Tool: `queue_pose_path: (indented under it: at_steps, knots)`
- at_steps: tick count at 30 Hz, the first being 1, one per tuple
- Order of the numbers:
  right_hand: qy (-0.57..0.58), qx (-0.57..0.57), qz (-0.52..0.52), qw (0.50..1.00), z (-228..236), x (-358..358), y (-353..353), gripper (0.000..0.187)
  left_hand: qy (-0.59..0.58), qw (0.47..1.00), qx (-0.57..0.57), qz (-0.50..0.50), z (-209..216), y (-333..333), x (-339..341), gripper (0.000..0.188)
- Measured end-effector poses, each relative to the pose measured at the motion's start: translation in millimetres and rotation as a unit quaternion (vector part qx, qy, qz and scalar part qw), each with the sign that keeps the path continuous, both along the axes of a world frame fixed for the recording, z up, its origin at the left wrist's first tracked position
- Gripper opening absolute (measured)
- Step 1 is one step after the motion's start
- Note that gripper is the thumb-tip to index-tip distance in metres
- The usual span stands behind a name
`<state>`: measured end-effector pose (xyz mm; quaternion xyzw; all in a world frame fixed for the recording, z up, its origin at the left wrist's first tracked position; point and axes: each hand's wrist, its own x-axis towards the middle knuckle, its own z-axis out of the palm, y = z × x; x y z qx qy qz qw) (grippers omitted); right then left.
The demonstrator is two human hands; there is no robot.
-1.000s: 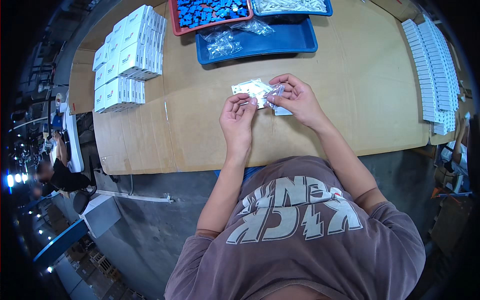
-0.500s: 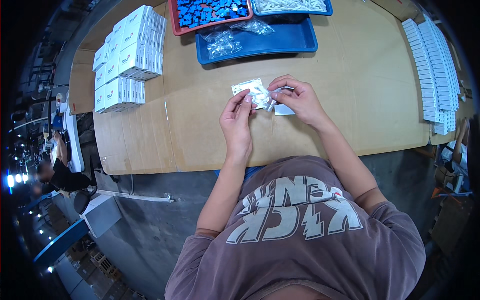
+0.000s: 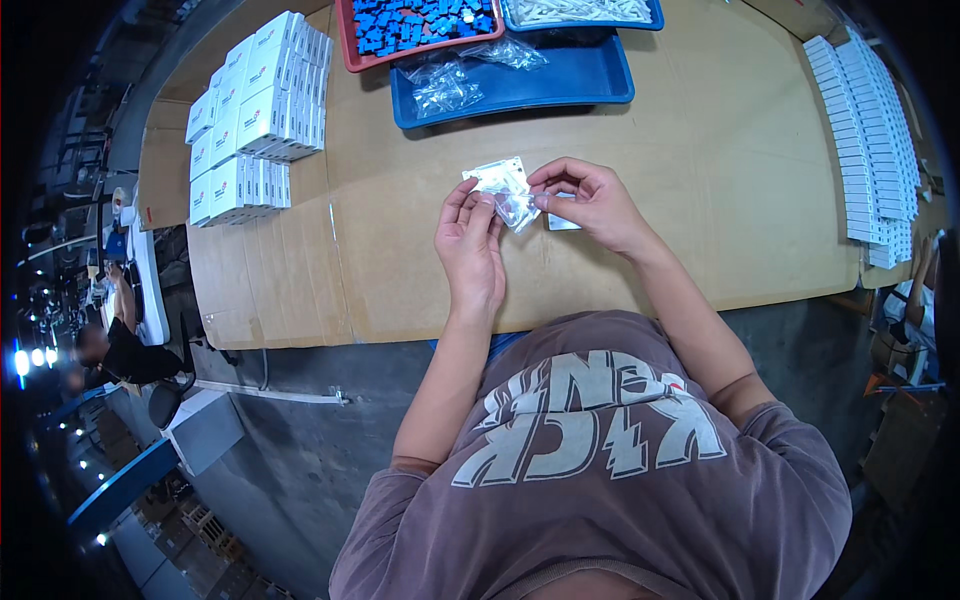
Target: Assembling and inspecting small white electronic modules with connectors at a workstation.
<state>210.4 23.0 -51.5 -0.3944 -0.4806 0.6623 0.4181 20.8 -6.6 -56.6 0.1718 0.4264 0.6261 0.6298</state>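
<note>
A small clear plastic bag is stretched between my two hands above the table. My left hand pinches one side of it between thumb and fingers. At the other side my right hand pinches the bag's edge, fingers curled. Whatever the bag may contain is too small to make out. Just behind it lies a flat white printed piece, partly covered by the bag. Another flat white piece shows on the cardboard beneath my right hand.
Ahead stand a blue tray with clear bags, a red tray of small blue parts and a blue tray of white pieces. White boxes are stacked at left, more white boxes at right. Another person sits far left.
The bag has been spread flatter between my hands. My left hand has shifted slightly left, and my right hand has changed its grip a little.
</note>
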Motion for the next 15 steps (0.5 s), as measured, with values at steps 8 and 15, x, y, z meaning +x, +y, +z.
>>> queue_pose_path:
  at_steps: [8,15]
  knots:
    - [-0.021,0.001,0.021,1.000,1.9,-0.2,-0.3,0.029,-0.032,0.999,-0.021,0.002,0.2,1.0,0.2,0.024]
    - [0.046,-0.077,-0.014,0.996,-1.3,3.0,0.3,0.026,0.013,1.000,0.010,0.012,1.3,0.8,1.1,0.017]
